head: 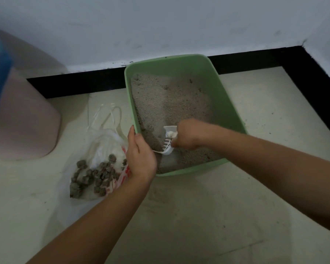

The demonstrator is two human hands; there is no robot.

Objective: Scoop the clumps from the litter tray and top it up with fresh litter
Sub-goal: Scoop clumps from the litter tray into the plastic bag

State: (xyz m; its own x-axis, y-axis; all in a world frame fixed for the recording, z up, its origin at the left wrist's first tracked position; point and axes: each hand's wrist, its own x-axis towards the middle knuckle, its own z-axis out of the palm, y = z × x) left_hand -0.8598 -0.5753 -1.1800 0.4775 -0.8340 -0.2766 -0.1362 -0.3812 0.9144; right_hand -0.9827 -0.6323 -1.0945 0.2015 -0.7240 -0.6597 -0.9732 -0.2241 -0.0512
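Green litter tray (224,96) sits on the floor (198,216). Left hand (141,155) grips its left rim; right hand (189,134) is closed round the white scoop (168,145) at the near-left corner. Risk: a hasty lift flings litter short of the bag (103,147).

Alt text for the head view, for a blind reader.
The right hand holds a white scoop in a green litter tray; the left hand grips its rim. A plastic bag of clumps lies beside it.

Smooth matt green plastic tray (227,103), grainy grey litter (170,103), thin crinkled translucent plastic bag (103,141), white plastic scoop (168,141)
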